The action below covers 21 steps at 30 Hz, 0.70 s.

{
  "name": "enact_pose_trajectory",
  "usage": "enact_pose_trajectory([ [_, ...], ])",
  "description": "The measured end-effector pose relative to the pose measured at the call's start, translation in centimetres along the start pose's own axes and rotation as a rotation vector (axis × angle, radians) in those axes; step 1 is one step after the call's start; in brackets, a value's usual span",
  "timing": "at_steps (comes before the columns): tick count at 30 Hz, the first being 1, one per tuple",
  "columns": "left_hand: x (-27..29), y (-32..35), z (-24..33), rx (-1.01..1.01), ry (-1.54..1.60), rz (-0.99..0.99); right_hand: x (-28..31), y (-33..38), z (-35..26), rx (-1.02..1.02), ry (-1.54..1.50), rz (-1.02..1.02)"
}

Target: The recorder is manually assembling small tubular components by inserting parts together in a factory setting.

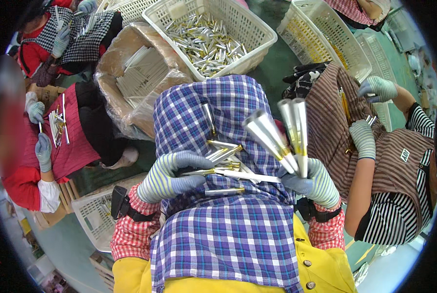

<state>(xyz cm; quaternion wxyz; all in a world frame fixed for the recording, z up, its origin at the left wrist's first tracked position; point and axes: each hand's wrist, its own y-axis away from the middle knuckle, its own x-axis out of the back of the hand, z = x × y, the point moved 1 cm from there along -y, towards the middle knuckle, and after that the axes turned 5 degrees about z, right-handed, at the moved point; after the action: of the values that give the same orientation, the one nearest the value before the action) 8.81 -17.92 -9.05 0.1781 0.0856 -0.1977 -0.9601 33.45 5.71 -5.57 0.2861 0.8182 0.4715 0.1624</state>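
Observation:
My left hand [172, 177], in a striped grey-blue glove, is closed with a slim silver-and-gold metal tube [201, 172] between thumb and fingers. A thin white stick [252, 177] runs from beside that tube to my right hand [316, 184], which pinches its other end. Fanned upward from the same right hand are several white sticks with flared silver ends [294, 129], blurred at the tips. On the blue checked apron [218, 239] over my lap lie more silver-and-gold tubes [224, 191], some in a loose heap by my left fingers. A single tube [209, 119] rests farther up.
Ahead stands a white basket [264, 41] of metal tubes, beside a plastic-lined box [106, 78] of white sticks. A co-worker's gloved hand [362, 139] is close on my right; another co-worker's hand [43, 151] works at left. A white crate [89, 219] sits low at left.

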Motion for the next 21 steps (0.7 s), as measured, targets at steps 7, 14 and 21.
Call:
enact_pose_trajectory([
  [7, -0.2, 0.4, 1.0, 0.09, -0.343, -0.201, -1.8, -2.1, 3.6, 0.435, 0.549, 0.046],
  [14, -0.5, 0.3, -1.5, 0.149, -0.187, -0.211, -2.4, -2.4, 3.9, 0.556, 0.876, -0.09],
  [21, -1.0, 0.6, -1.1, 0.107, -0.319, -0.301, -2.8, -2.8, 6.8, 0.719, 0.868, -0.053],
])
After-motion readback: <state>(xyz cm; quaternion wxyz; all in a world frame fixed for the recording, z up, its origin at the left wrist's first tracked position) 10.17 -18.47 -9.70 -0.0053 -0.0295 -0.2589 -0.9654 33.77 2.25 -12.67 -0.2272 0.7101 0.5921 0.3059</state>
